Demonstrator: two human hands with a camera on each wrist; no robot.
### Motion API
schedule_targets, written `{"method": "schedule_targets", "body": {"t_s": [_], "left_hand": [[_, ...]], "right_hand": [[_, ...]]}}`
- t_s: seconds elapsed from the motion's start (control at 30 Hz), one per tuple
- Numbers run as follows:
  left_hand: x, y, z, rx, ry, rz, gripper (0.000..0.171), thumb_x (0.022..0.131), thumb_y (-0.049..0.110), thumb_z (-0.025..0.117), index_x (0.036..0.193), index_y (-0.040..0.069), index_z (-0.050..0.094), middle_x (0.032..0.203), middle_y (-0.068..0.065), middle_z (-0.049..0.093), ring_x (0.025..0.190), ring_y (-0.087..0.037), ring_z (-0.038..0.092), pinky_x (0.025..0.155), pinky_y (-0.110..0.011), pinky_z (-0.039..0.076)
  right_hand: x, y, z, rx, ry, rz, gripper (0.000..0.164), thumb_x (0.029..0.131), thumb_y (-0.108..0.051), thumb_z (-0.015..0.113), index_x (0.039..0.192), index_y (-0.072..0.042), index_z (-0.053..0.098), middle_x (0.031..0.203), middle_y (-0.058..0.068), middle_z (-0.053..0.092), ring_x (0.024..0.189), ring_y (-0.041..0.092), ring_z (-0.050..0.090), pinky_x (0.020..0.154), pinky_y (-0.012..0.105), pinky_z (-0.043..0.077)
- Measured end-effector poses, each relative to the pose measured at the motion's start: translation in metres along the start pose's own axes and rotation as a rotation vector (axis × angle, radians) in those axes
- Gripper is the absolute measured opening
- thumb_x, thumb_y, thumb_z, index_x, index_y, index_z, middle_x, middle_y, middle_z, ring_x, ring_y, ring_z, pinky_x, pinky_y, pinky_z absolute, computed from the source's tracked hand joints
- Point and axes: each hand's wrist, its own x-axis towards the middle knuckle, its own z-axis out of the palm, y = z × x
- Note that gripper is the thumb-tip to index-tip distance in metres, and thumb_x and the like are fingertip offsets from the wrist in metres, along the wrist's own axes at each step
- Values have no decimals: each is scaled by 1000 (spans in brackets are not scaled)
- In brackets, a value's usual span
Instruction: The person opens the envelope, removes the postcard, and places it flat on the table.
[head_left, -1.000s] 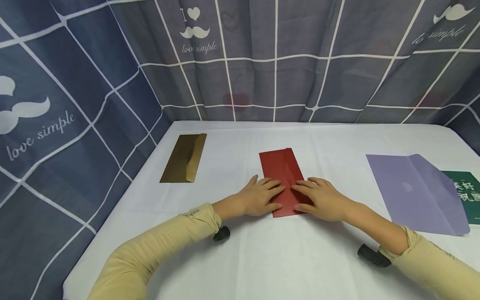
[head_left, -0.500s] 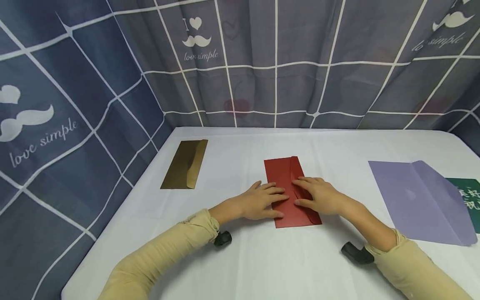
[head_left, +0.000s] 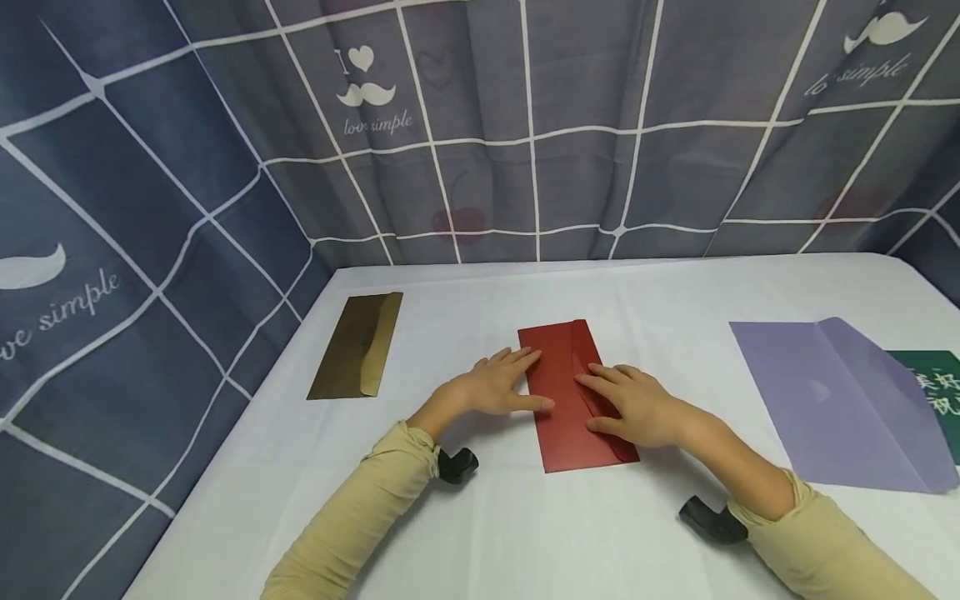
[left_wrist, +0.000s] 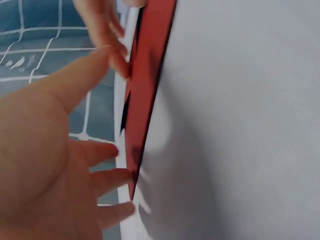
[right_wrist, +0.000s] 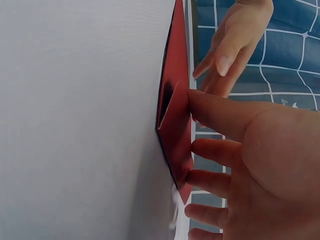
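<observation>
A red envelope (head_left: pixel 558 433) lies on the white table in front of the person, its flap (head_left: pixel 584 358) along the right side. With fingers spread, the left hand (head_left: pixel 495 385) lies over the envelope's left edge, thumb low and fingers toward the top. The right hand (head_left: pixel 637 407) touches the flap on the right side with its extended fingers. In the right wrist view, the flap (right_wrist: pixel 176 112) stands slightly raised near the thumb. The left wrist view shows the envelope (left_wrist: pixel 142 100) edge-on beside the left fingers.
A gold envelope (head_left: pixel 348 350) lies at the back left. To the right, a large purple envelope (head_left: pixel 832 408) overlaps a green card (head_left: pixel 933 375) with white writing. Each wrist has a black device (head_left: pixel 712 521) under it. A checked curtain (head_left: pixel 585 183) surrounds the white table (head_left: pixel 450 542).
The left hand has drawn back and up toward the envelope's upper left edge. The right hand has shifted outward, and the flap, earlier under both hands, now shows along the right side.
</observation>
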Motion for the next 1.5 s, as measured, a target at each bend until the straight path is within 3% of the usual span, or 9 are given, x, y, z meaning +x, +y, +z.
{"method": "schedule_targets", "body": {"t_s": [0.23, 0.57, 0.83, 1.17, 1.5], "left_hand": [[-1, -5, 4, -14, 7, -45, 89, 88, 62, 52, 154, 14, 17, 157, -3, 17, 143, -26, 12, 110, -54, 12], [8, -2, 7, 85, 9, -52, 94, 87, 65, 52, 154, 12, 14, 159, -2, 9, 144, -30, 6, 111, -52, 12], [12, -4, 10, 127, 24, -103, 103, 79, 73, 54, 155, 17, 12, 159, 0, 9, 144, -29, 5, 112, -49, 11], [14, -6, 12, 148, 13, -106, 105, 78, 72, 57, 155, 18, 11, 159, 1, 6, 144, -28, 0, 112, -50, 9], [13, -6, 12, 127, 24, -91, 105, 78, 69, 60, 155, 16, 12, 159, -1, 7, 144, -29, 3, 112, -51, 10]], "right_hand": [[1, -5, 2, 8, -4, 4, 65, 91, -37, 64, 143, -5, 42, 145, 25, 35, 125, 52, 33, 100, 63, 26], [0, -1, 5, 1, 33, 5, 69, 90, -37, 65, 145, -5, 38, 144, 26, 36, 125, 52, 33, 100, 64, 25], [1, -1, 7, -14, 49, -7, 67, 90, -38, 65, 143, -5, 41, 144, 27, 36, 125, 50, 33, 100, 63, 26], [1, -2, 7, -64, 70, -14, 67, 89, -35, 67, 142, -4, 41, 142, 28, 36, 124, 49, 34, 98, 63, 29], [1, -6, 6, -74, 62, -15, 60, 91, -27, 65, 142, -4, 42, 143, 27, 35, 124, 48, 35, 98, 62, 31]]}}
